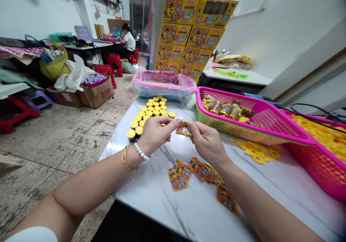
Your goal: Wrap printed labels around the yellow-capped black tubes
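My left hand [158, 132] and my right hand [207, 139] pinch opposite ends of one small orange printed plastic sleeve [183, 129], held above the white marbled table [151, 191]. Below them, several more flat printed sleeves [199, 168] lie scattered, some overlapping. Just behind my left hand stand rows of small dark cups with yellow lids [142, 114]. A pink and green basket [259, 121] beyond my right hand holds cups wrapped in printed film [227, 108]. Yellow ring-ended plastic pieces [258, 151] rest on the table beside that basket.
Another pink basket [310, 166] of yellow plastic parts stands at the right. A plastic-lined basket [164, 85] sits at the table's far end, with stacked yellow boxes [186, 36] behind. Across the room a person [128, 40] sits working near red stools [115, 65].
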Demonstrator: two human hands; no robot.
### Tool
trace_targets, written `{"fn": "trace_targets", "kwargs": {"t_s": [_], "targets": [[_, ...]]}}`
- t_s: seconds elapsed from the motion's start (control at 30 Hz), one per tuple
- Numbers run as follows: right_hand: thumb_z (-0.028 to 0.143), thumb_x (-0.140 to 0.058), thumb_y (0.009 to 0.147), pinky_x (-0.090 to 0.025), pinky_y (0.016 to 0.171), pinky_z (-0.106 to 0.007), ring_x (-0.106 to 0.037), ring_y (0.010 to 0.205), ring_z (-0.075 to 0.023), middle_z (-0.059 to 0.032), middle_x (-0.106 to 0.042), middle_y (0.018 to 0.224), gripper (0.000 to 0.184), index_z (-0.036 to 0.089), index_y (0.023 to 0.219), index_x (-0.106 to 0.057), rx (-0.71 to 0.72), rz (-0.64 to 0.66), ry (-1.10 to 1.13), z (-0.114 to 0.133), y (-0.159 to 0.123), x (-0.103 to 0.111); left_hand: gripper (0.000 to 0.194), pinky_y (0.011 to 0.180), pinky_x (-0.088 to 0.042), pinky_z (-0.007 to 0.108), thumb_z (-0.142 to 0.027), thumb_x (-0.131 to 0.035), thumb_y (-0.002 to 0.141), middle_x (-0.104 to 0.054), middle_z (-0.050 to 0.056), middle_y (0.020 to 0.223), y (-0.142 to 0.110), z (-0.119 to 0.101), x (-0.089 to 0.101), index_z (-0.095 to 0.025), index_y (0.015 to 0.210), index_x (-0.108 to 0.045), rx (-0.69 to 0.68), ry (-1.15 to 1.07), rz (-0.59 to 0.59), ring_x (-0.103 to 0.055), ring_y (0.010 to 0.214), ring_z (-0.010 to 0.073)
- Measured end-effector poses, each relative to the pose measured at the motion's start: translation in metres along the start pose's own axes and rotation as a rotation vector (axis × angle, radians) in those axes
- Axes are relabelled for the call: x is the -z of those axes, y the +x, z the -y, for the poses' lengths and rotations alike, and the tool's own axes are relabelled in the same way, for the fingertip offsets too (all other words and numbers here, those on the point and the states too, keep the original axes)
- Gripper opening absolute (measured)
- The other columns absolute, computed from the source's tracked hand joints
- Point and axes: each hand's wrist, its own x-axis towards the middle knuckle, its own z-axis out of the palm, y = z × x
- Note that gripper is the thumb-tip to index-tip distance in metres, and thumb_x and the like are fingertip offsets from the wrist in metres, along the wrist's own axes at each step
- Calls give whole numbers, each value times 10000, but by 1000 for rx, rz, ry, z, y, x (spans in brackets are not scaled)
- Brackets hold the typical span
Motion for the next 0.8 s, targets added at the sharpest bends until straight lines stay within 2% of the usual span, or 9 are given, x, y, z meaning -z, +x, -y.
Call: {"fn": "trace_targets", "kwargs": {"t_s": [0.13, 0.23, 0.3, 0.37, 0.43, 0.5, 0.6, 0.7, 0.8], "targets": [[793, -450, 886, -319, 522, -283, -403, 529, -130, 17, -449, 536, 647, 222, 583, -484, 32, 61, 29, 7, -5, -3, 315, 398, -254, 193, -414, -836, 720, -521, -48, 461, 1, -2, 3, -134, 705, -695, 78, -44, 43, -416, 398, 53], [804, -441, 879, -371, 526, -283, -465, 532, -138, -5, -525, 555, 657, 212, 625, -566, -34, 107, 166, -2, 7, -2, 208, 383, -206, 203, -304, -796, 759, -580, -30, 527, 6, -2, 6, -129, 715, -694, 169, -125, 54, -411, 386, 49], [820, -476, 842, -401, 524, -283, -512, 558, -149, -25, -585, 608, 659, 196, 709, -637, -93, 30, 189, -15, 23, 0, 184, 385, -191, 211, -289, -770, 782, -597, -23, 549, 10, -2, 8, -124, 729, -708, 169, -150, 7, -394, 384, 46], [805, -609, 756, -424, 540, -284, -554, 615, -164, -43, -628, 673, 630, 178, 771, -670, -113, -65, 127, -27, 38, 3, 176, 420, -254, 204, -277, -776, 777, -629, -4, 584, 13, 0, 10, -114, 727, -731, 106, -143, -50, -436, 440, 50], [748, -727, 678, -436, 550, -284, -571, 644, -172, -50, -647, 694, 589, 170, 774, -672, -113, -101, 71, -32, 46, 6, 172, 481, -328, 199, -274, -794, 757, -668, 21, 633, 14, 1, 12, -111, 719, -751, 46, -117, -80, -494, 523, 64], [696, -761, 681, -450, 547, -279, -592, 655, -173, -55, -667, 712, 543, 171, 786, -670, -126, -31, 137, -26, 46, 8, 235, 494, -332, 204, -340, -815, 739, -660, 22, 622, 15, 2, 12, -117, 698, -752, 29, -71, -77, -488, 545, 73], [684, -734, 736, -456, 525, -253, -635, 675, -167, -68, -703, 778, 523, 176, 850, -685, -195, 185, 379, -8, 36, 9, 407, 454, -253, 211, -518, -834, 683, -554, -20, 518, 15, 5, 12, -129, 644, -719, 29, 0, -69, -383, 491, 63], [652, -764, 730, -437, 511, -245, -571, 574, -120, -52, -697, 716, 493, 168, 795, -696, -263, 357, 469, 5, 27, 6, 510, 449, -233, 215, -624, -823, 639, -467, -52, 471, 15, 9, 11, -139, 608, -669, 28, 43, -57, -337, 469, 58], [573, -821, 698, -417, 511, -255, -503, 512, -100, -13, -657, 612, 429, 173, 691, -665, -268, 353, 456, 3, 24, -1, 517, 459, -265, 214, -653, -754, 714, -443, -65, 478, 15, 11, 10, -146, 678, -659, -16, 46, -58, -348, 463, 63]]}}
